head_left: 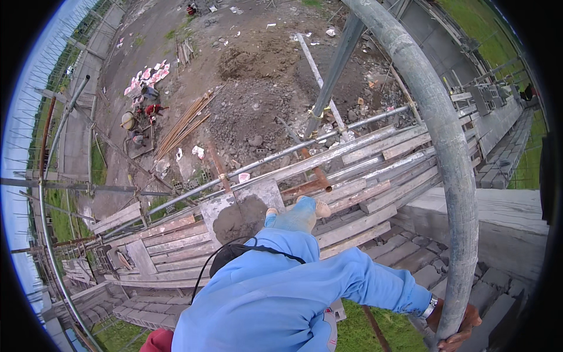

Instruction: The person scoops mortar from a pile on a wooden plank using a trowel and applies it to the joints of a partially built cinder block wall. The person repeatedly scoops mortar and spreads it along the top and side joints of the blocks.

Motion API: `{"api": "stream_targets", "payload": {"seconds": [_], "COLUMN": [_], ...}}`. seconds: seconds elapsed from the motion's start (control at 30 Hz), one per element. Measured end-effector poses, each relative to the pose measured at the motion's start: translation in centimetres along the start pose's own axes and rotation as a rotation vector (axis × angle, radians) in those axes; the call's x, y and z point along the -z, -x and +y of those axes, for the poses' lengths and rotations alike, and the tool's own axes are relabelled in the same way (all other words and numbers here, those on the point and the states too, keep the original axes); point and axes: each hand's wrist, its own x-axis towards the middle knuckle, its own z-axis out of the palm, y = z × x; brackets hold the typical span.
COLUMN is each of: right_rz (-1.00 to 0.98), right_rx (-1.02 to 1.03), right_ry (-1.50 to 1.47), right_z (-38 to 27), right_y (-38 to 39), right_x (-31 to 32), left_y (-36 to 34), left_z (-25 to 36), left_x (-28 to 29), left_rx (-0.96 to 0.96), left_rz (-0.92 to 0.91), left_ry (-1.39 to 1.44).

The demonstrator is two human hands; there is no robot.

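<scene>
My right hand (467, 326), bare below a blue sleeve and a silver watch (431, 305), is closed around a thick grey scaffold pipe (453, 176). The pipe rises beside me and curves across the upper right of the view. My left hand does not show. Past my blue top, two feet (322, 209) appear beside a mortar board (264, 193). A patch of wet grey mortar (239, 219) lies on that board. A black item with a cord (226, 256) hangs at my front, its kind unclear.
Wooden planks (176, 249) and metal tubes (316, 151) form a scaffold platform high above the ground. Concrete blocks (404, 252) line the right side. Far below are gravel heaps (246, 114), long poles (185, 126), scattered bags (146, 78) and a person in red (154, 110) near a mixer (128, 120).
</scene>
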Motion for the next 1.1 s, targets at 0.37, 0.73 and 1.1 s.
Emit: {"api": "stream_targets", "payload": {"seconds": [0.37, 0.73, 1.1], "right_rz": [-0.004, -0.004, -0.006], "right_rx": [0.055, 0.067, 0.056], "right_ry": [-0.061, -0.066, -0.047], "right_z": [0.0, 0.7, 2.0], "right_y": [0.8, 1.6, 2.3], "right_x": [-3.6, -4.5, -4.7], "left_y": [0.2, 0.4, 0.7], "left_z": [0.0, 0.5, 0.7], "left_x": [-0.3, -0.9, -3.0], "left_rx": [-0.072, -0.056, -0.177], "left_rz": [-0.018, 0.050, 0.047], "left_ry": [0.065, 0.088, 0.080]}}
